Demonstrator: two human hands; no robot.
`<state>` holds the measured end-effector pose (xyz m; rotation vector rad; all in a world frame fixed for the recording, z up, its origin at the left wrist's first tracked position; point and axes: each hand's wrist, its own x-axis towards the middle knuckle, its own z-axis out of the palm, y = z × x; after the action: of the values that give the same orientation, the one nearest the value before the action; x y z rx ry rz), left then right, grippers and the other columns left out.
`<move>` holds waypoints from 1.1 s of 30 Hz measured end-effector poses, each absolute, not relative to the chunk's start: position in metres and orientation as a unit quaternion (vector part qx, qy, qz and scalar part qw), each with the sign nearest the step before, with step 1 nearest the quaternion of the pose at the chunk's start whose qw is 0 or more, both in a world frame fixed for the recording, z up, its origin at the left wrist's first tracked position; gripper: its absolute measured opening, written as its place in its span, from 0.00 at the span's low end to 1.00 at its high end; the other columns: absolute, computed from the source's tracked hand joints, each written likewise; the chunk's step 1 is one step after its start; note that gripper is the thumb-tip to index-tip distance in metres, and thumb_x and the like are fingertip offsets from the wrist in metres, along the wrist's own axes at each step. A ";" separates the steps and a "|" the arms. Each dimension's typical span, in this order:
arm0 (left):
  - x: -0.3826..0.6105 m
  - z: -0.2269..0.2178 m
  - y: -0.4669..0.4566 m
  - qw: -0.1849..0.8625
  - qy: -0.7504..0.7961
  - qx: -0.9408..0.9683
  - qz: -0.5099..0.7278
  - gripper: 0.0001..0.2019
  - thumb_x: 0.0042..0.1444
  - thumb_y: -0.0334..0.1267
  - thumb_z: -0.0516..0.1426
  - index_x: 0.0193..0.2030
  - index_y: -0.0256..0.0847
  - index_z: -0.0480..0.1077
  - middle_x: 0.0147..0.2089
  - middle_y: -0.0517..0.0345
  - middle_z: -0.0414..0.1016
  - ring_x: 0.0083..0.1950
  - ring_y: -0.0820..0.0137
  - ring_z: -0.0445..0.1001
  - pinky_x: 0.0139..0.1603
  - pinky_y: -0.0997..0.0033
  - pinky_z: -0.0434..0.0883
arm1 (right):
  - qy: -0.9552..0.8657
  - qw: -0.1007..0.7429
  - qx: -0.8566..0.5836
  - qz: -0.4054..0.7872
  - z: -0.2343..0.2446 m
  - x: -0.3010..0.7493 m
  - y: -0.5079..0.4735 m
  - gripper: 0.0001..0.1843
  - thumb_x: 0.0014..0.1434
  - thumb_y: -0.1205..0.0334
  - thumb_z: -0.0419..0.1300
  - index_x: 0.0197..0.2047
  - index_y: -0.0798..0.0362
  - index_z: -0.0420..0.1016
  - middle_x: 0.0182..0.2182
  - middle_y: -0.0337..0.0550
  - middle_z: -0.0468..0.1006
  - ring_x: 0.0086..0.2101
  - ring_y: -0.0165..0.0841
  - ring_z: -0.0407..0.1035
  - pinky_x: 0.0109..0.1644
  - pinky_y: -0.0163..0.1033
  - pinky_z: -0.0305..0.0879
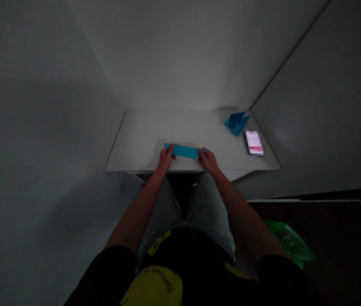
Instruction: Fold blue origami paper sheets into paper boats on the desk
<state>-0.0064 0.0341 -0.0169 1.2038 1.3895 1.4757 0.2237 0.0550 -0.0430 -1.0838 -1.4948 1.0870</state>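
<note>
A long folded strip of blue paper [185, 151] stretches between my two hands, just above the front part of the white table [145, 127]. My left hand [167, 158] pinches its left end, where a pointed tip sticks out past the fingers. At the other end, my right hand [207, 160] grips the paper between thumb and fingers, and a small corner shows beyond them. Whether the strip touches the tabletop I cannot tell.
At the table's back right corner lies a folded blue paper shape [237, 123] with several points. A phone [254, 143] with a lit, blurred screen lies in front of it. Walls border the table behind and at both sides. A green plastic bag [290, 240] is on the floor at right.
</note>
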 end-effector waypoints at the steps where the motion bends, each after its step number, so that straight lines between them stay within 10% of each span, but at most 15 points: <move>1: -0.005 -0.017 0.035 0.384 0.534 0.467 0.591 0.28 0.69 0.67 0.54 0.43 0.40 0.76 0.24 0.63 0.65 0.25 0.73 0.65 0.27 0.70 0.64 | -0.612 0.479 -0.449 0.440 -0.043 0.223 0.055 0.38 0.64 0.19 0.53 0.28 0.48 0.67 0.21 0.36 0.68 0.25 0.32 0.64 0.34 0.40 0.63; 15: -0.009 -0.021 0.035 0.396 0.530 0.467 0.587 0.32 0.61 0.76 0.55 0.33 0.46 0.61 0.21 0.67 0.62 0.21 0.72 0.67 0.23 0.72 0.64 | -0.781 0.414 -0.372 0.283 -0.029 0.250 0.009 0.25 0.73 0.47 0.60 0.68 0.46 0.75 0.44 0.45 0.83 0.29 0.33 0.71 0.40 0.40 0.70; 33: -0.010 -0.020 0.035 0.416 0.532 0.477 0.562 0.32 0.62 0.74 0.57 0.39 0.41 0.71 0.32 0.56 0.77 0.24 0.70 0.74 0.25 0.69 0.71 | -0.886 0.285 -0.321 0.175 -0.023 0.269 0.006 0.15 0.78 0.55 0.57 0.59 0.44 0.83 0.51 0.44 0.86 0.46 0.37 0.81 0.49 0.38 0.72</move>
<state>-0.0104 0.0350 -0.0198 1.1977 1.3372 1.4116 0.2690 0.0056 -0.0230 -0.8595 -2.3686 0.4673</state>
